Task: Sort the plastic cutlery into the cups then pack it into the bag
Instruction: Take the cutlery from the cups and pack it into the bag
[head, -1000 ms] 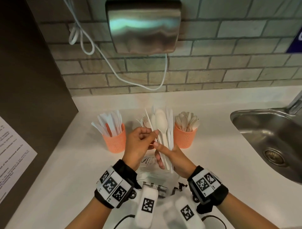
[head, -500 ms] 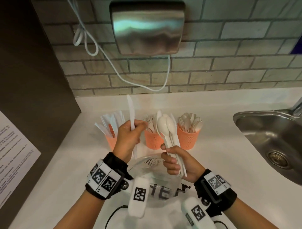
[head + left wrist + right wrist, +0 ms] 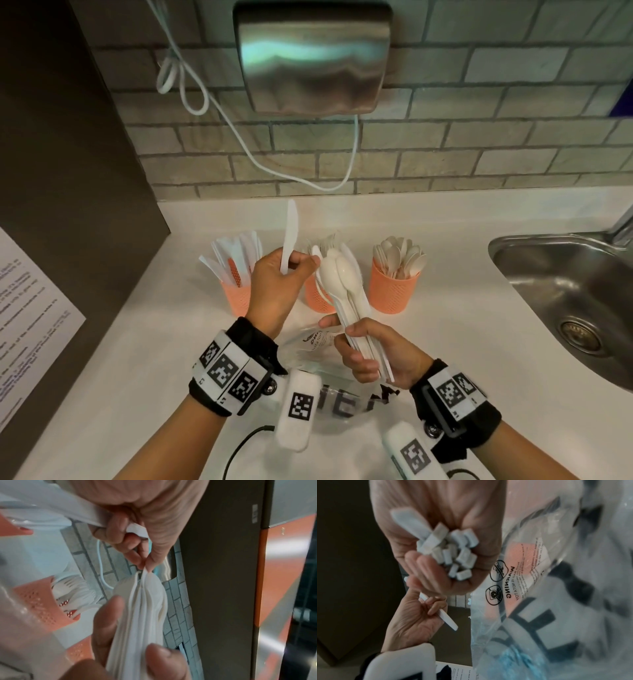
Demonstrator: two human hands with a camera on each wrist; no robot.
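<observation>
My left hand (image 3: pixel 301 265) grips one white plastic knife (image 3: pixel 289 236) upright, blade pointing up. Its thumb and forefinger also pinch the tip of a piece in the cutlery bundle (image 3: pixel 145 601), as the left wrist view shows. My right hand (image 3: pixel 342 337) grips that bundle of spoons and knives (image 3: pixel 342 284) by the handles; their ends (image 3: pixel 452 550) stick out of the fist. Three orange cups stand behind: knives (image 3: pixel 236 294), forks (image 3: pixel 317 298) partly hidden, spoons (image 3: pixel 394 291). A clear printed bag (image 3: pixel 346 401) lies on the counter under my hands.
A steel sink (image 3: pixel 565 291) is set into the white counter (image 3: pixel 154 342) at the right. A hand dryer (image 3: pixel 313 58) with a white cable (image 3: pixel 239 137) hangs on the tiled wall. A dark panel with a paper notice (image 3: pixel 30 315) stands at the left.
My left hand drew one knife out of the bundle and raised it. Now its fingertips are back at the top of the bundle, still holding the knife. The right hand keeps the bundle.
</observation>
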